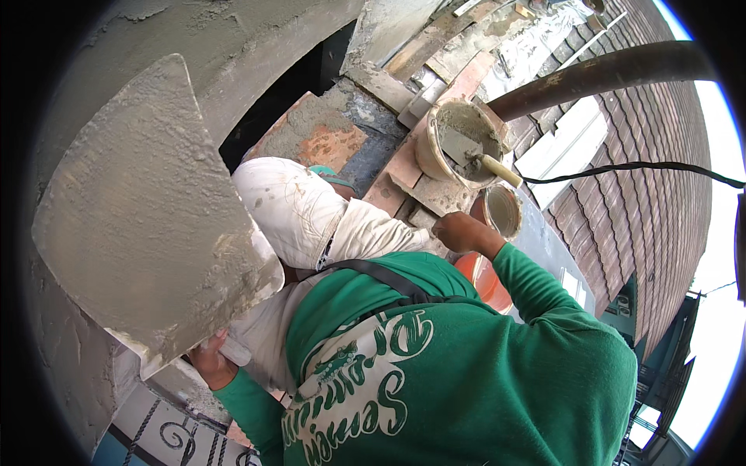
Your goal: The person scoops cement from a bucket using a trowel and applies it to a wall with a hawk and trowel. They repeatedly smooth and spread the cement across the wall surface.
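My left hand (210,357), at lower left, grips the underside handle of a large mortar board (148,225), its face coated in smeared grey mortar and tilted beside the rendered wall (179,39). My right hand (462,231) has curled fingers beside a small bucket (503,210) of grey material; whether it holds anything is hidden. Just above, a larger bucket (431,155) of mortar has a trowel with a pale wooden handle (501,171) lying in it. An orange container (486,287) is partly hidden by my green sleeve.
Mortar-splattered boards and tiles (307,132) form the ledge where I crouch, beside a dark opening (272,93) in the wall. A thick brown pipe (598,78) and a black cable (645,167) cross above a sloping tiled roof (653,233). Decorative metal railing (179,435) shows at lower left.
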The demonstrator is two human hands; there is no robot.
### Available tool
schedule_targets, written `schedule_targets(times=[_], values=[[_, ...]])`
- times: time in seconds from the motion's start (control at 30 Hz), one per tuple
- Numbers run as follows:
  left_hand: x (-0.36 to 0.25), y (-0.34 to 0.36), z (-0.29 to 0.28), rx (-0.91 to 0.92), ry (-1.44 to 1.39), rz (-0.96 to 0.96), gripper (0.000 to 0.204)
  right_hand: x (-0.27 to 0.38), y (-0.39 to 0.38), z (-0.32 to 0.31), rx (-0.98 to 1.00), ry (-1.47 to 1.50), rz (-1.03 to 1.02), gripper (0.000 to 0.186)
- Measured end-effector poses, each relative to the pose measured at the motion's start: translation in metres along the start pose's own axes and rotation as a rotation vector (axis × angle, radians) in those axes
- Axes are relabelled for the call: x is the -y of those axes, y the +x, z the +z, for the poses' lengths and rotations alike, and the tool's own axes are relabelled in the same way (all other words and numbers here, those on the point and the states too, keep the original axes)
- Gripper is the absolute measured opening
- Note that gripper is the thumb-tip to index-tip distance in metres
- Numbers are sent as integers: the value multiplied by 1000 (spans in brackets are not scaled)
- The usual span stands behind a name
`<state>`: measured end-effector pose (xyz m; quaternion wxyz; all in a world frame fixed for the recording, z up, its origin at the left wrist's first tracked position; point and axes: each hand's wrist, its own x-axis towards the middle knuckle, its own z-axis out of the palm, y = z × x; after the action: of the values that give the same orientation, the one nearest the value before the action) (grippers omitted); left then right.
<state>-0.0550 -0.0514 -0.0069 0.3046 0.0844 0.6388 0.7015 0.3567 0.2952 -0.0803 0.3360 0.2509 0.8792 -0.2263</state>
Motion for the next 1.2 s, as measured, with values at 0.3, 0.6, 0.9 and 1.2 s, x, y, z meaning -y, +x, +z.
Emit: schedule_targets(times=[0.3,0.6,0.9,1.2], values=[[43,93,294,860,-363,-159,29,-151,31,-78,-350,-408,512,33],[135,100,407,1013,-131,-585,57,-182,16,-97,-224,-161,557,25],[159,86,431,995,-209,-460,45,-202,40,-153,-296,-825,186,12],[176,85,427,946,-207,-550,43,-217,62,-119,-117,-581,135,19]])
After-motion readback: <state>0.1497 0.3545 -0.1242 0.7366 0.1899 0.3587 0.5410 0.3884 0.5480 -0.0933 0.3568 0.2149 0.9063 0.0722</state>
